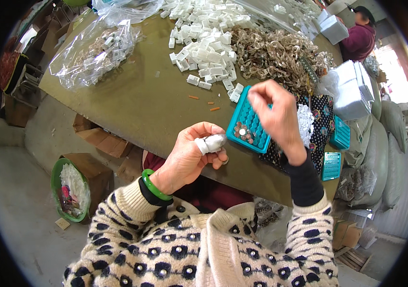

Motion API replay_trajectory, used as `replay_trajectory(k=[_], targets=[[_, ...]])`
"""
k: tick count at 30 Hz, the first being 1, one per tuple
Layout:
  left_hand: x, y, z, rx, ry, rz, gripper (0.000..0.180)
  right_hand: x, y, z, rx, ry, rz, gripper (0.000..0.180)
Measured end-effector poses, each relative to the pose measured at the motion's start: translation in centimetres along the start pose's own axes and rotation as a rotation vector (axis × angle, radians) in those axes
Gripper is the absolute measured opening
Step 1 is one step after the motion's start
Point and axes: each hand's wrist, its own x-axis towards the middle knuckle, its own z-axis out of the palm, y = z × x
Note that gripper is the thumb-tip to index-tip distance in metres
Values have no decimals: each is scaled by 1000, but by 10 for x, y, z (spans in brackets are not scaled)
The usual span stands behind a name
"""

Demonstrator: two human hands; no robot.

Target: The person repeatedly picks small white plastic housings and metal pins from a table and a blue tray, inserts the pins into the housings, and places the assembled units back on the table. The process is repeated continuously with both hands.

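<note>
My left hand point(190, 152), with a green bangle at the wrist, is closed near the table's front edge. At its thumb shows a white and grey wrapping point(210, 143); whatever the fingers pinch is hidden. My right hand point(276, 111) is raised over a teal tray point(239, 114) with rows of round pockets. Its fingers are curled together and slightly blurred, so anything between them cannot be made out. At the tray's near end lie several small brownish round pieces point(248, 138) and a white disc point(242, 132).
Small white plastic cases point(208, 45) are heaped at the back, beside tangled brownish clear strips point(275, 55). A clear bag point(101, 52) lies left. Small white pieces point(305, 125) sit on dark patterned cloth point(321, 112). More teal trays point(331, 166) stand right. Another person point(358, 38) is at far right.
</note>
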Motion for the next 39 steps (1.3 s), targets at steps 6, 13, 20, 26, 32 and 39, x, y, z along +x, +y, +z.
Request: replay_trajectory(k=[6, 13, 20, 26, 32, 39], targets=[[10, -6, -14, -105, -79, 32, 14, 86, 60, 24, -363, 200, -62, 14], [12, -8, -18, -128, -93, -33, 16, 116, 95, 52, -624, 207, -8, 19], [12, -7, -19, -170, -117, -7, 19, 105, 89, 16, 257, 173, 377, 16], [13, -7, -24, -151, -172, 1, 19, 90, 80, -6, -259, 233, 265, 14], [11, -11, -23, -136, -135, 41, 20, 70, 54, -10, 488, 300, 400, 19], [0, 6, -10, -1, -94, 227, 22, 48, 24, 7, 641, 243, 403, 20]])
